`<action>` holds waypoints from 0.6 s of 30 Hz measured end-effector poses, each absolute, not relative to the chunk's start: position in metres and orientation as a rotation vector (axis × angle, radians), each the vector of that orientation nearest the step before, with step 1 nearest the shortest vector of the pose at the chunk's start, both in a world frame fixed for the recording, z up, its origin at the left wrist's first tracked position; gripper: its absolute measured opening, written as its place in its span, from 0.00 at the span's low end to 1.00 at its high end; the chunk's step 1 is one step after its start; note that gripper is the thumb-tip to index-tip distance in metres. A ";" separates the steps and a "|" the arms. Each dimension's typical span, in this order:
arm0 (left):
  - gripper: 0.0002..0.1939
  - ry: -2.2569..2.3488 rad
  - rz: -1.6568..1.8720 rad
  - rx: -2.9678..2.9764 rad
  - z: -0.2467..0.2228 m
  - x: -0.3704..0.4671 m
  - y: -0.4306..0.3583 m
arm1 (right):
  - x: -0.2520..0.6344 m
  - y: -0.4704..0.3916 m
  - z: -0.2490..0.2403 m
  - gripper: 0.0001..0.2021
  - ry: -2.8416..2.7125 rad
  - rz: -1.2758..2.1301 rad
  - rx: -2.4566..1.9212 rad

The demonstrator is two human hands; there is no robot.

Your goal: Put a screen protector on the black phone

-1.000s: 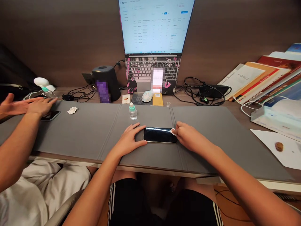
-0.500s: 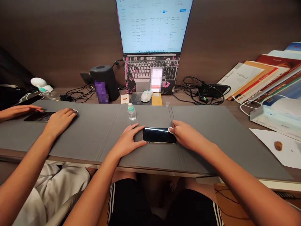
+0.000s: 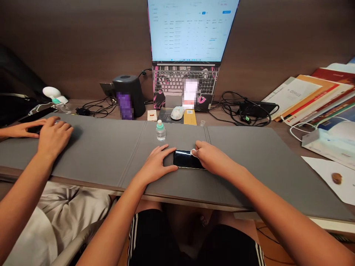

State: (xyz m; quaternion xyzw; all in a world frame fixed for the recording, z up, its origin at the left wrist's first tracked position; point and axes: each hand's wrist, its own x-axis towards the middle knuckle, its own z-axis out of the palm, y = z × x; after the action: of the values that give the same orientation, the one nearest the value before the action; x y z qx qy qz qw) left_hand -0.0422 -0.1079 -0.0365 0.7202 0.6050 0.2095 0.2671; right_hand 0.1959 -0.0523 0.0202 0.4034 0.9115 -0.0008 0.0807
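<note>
A smartphone (image 3: 184, 160) lies face up on the grey desk mat (image 3: 102, 155), its dark screen reflecting light. My left hand (image 3: 158, 162) grips its left end, thumb and forefinger set on the two corners. Over the right part of the screen, my right hand (image 3: 208, 155) pinches a small white wipe (image 3: 193, 152) against the glass. That hand hides the phone's right end. Behind the phone stands a small clear bottle (image 3: 160, 132) with a mint-green collar, upright.
A laptop (image 3: 186, 87) stands behind, with a mouse (image 3: 177, 113) before it. A black cylindrical device (image 3: 130, 96) and cables are left of it. Books (image 3: 313, 94), a tissue pack (image 3: 330, 146) and white paper (image 3: 321, 173) lie right. Another person's hands (image 3: 54, 136) work at far left.
My right hand has slid the wipe left and slightly up across the screen. My left hand keeps its hold. The other person's hands moved left. The whole view shifted a little.
</note>
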 end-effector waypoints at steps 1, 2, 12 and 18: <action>0.36 1.634 0.561 1.945 -0.037 -0.042 -0.108 | 0.193 -0.052 0.020 0.14 2.725 0.000 1.197; 0.36 1.634 0.559 1.950 -0.037 -0.042 -0.108 | 0.190 -0.052 0.020 0.14 2.725 0.002 1.188; 0.37 1.615 0.586 1.959 -0.037 -0.041 -0.108 | 0.161 -0.052 0.023 0.13 2.710 0.021 1.118; 0.40 1.509 0.670 2.026 -0.038 -0.042 -0.107 | 0.149 -0.053 0.026 0.14 2.710 0.022 1.090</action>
State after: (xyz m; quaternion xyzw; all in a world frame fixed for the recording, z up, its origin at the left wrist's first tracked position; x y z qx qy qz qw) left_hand -0.0418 -0.1074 -0.0380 0.7484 0.5574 0.2475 0.2608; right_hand 0.1488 -0.0525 0.0259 0.3709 0.9221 0.0076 0.1101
